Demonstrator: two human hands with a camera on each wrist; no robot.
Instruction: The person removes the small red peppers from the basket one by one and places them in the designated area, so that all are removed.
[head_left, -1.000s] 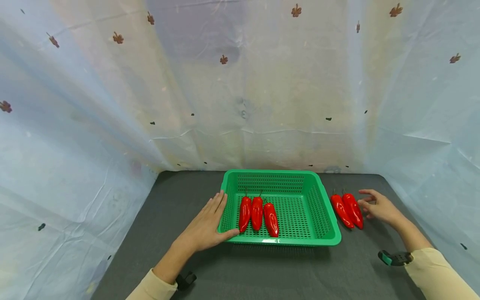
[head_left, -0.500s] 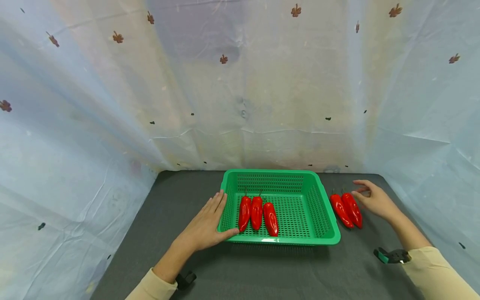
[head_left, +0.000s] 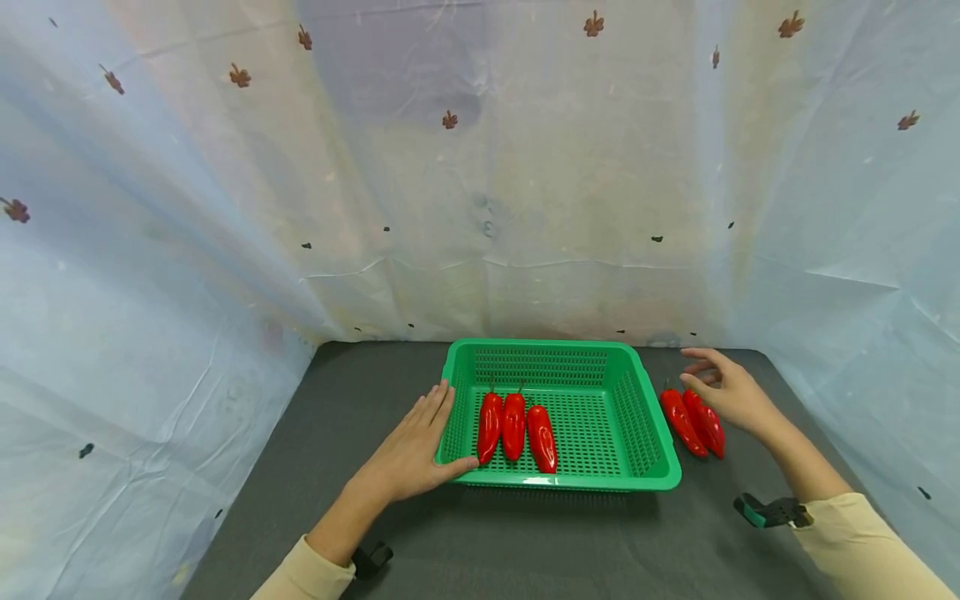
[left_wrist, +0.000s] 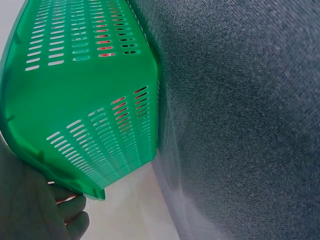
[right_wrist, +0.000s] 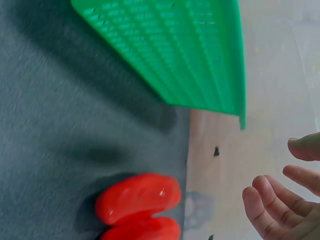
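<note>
A green plastic basket with slotted walls stands on the dark table. Three red chili peppers lie side by side in its left half. My left hand rests with straight fingers along the basket's left rim, the thumb over the front corner; in the left wrist view its fingertips show past the rim. Right of the basket, two more red peppers lie close together on the table. Over their upper ends hovers my right hand, fingers loosely bent, thumb apart from them, holding nothing. It partly covers the right-hand pepper.
The dark grey table ends at a pale plastic sheet hung behind and at both sides. Each wrist wears a black strap below a cream sleeve.
My right hand has moved left and slightly up in the head view, from beside the two loose peppers to above their stem ends. The left hand, basket and peppers have stayed put.
</note>
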